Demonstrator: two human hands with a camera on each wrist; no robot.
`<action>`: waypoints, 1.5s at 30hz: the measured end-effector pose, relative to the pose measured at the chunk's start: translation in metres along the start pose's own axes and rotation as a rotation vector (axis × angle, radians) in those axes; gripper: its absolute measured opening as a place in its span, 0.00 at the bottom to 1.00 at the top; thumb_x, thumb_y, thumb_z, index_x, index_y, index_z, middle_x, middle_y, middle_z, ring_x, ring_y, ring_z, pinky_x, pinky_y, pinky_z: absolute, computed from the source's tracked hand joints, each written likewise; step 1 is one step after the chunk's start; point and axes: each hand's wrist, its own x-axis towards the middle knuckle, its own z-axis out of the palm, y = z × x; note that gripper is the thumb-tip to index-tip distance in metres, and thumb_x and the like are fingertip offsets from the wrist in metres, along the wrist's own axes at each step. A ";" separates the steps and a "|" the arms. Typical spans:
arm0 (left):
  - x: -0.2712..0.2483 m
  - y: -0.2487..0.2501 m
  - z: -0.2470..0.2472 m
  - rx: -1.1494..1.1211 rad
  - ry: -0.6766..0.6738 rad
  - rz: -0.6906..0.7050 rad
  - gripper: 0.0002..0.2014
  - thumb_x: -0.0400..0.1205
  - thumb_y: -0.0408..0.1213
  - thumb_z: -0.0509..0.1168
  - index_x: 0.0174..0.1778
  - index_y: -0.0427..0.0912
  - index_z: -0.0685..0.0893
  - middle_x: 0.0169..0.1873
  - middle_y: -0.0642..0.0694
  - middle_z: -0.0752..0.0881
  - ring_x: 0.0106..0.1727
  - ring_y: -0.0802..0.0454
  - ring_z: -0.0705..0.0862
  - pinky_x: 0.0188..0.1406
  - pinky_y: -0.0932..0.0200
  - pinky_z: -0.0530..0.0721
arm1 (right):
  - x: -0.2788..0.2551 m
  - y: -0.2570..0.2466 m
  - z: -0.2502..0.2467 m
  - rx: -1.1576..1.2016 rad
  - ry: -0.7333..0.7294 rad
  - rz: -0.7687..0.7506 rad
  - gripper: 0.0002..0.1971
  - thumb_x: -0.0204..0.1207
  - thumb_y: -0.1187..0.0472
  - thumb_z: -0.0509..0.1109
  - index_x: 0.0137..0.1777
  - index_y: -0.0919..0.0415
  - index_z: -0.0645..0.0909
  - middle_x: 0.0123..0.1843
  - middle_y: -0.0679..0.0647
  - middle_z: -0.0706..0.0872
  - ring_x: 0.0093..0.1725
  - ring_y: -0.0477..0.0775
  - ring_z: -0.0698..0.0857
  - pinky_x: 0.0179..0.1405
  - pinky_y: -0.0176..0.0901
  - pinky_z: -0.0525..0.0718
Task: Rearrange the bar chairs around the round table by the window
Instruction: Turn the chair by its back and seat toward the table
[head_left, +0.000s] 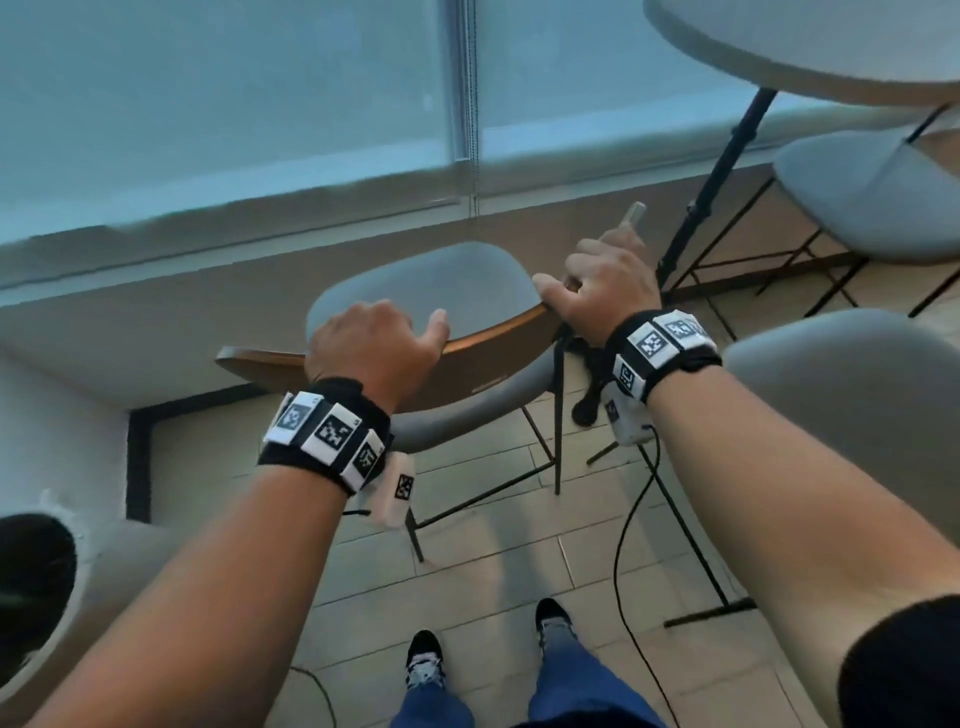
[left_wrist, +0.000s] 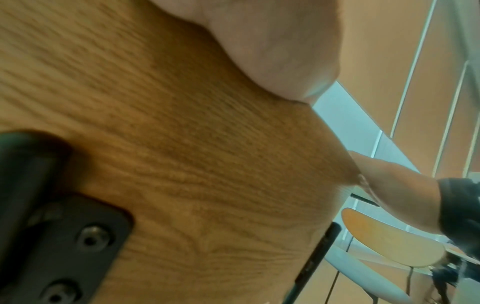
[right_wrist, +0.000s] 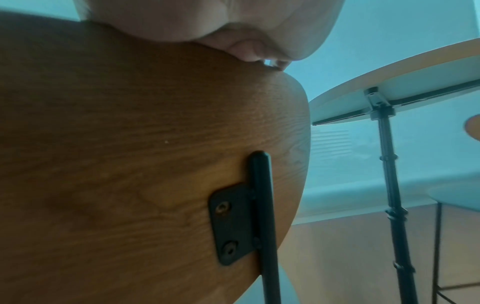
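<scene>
On a tiled floor (head_left: 483, 566) by a big window (head_left: 234, 104) stand one round table (head_left: 810, 47) and three bar chairs, and the nearest bar chair (head_left: 441, 291) has its wooden back gripped by the left hand (head_left: 371, 345) and right hand (head_left: 605, 291).

Under both hands the bar chair's backrest (right_wrist: 130, 144) is wood veneer with visible grain and a satin finish. Its seat (head_left: 431, 291), beyond the knuckles, looks like matt grey cloth. A matt black metal bracket (right_wrist: 231, 226) and rod sit below the right hand. The round table (right_wrist: 389, 82), right of the right hand, is smooth and pale.
</scene>
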 end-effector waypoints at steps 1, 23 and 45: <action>0.000 -0.009 -0.002 -0.018 -0.005 0.019 0.34 0.84 0.62 0.54 0.20 0.40 0.80 0.18 0.46 0.77 0.20 0.47 0.76 0.26 0.61 0.69 | -0.007 -0.007 0.003 -0.010 0.025 0.016 0.27 0.76 0.32 0.52 0.31 0.53 0.74 0.38 0.49 0.77 0.47 0.50 0.69 0.80 0.57 0.62; 0.009 -0.074 -0.006 -0.050 0.054 0.236 0.30 0.84 0.55 0.54 0.21 0.41 0.77 0.17 0.48 0.69 0.20 0.46 0.69 0.33 0.55 0.69 | -0.064 -0.089 0.005 -0.246 0.073 0.228 0.36 0.79 0.31 0.51 0.33 0.60 0.87 0.34 0.53 0.84 0.44 0.59 0.82 0.65 0.54 0.70; 0.033 -0.076 0.026 -0.279 0.163 0.105 0.20 0.83 0.51 0.59 0.28 0.43 0.77 0.43 0.49 0.75 0.52 0.49 0.66 0.71 0.36 0.64 | -0.069 -0.085 0.007 -0.101 0.166 0.388 0.38 0.77 0.24 0.51 0.27 0.59 0.77 0.29 0.50 0.75 0.33 0.57 0.78 0.36 0.45 0.66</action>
